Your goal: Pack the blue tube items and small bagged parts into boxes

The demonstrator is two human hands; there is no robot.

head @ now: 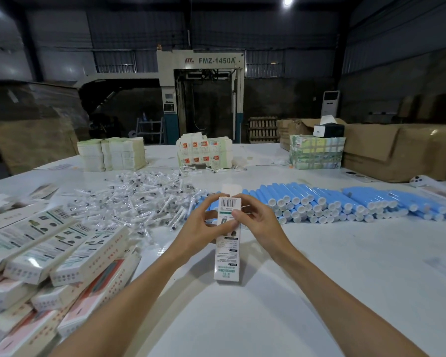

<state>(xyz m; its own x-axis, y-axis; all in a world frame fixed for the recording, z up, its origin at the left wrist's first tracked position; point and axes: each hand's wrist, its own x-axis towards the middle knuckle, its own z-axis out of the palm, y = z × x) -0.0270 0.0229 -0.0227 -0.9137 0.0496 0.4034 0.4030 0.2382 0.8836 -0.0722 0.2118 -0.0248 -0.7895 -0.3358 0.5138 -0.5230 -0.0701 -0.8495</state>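
Box [228, 249], top edges tight in left hand [203, 229] and right hand [259, 222], above white table [332, 274].

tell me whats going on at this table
A person is packing boxes. The left hand and right hand grip one long white box at the table, its far end flap open. Beyond it, blue tubes lie stacked on the right, small bagged parts in a loose heap on the left, and a pile of boxes sits near left.

Both hands [201, 225] [255, 222] grip upright box [227, 253] above table [319, 266].
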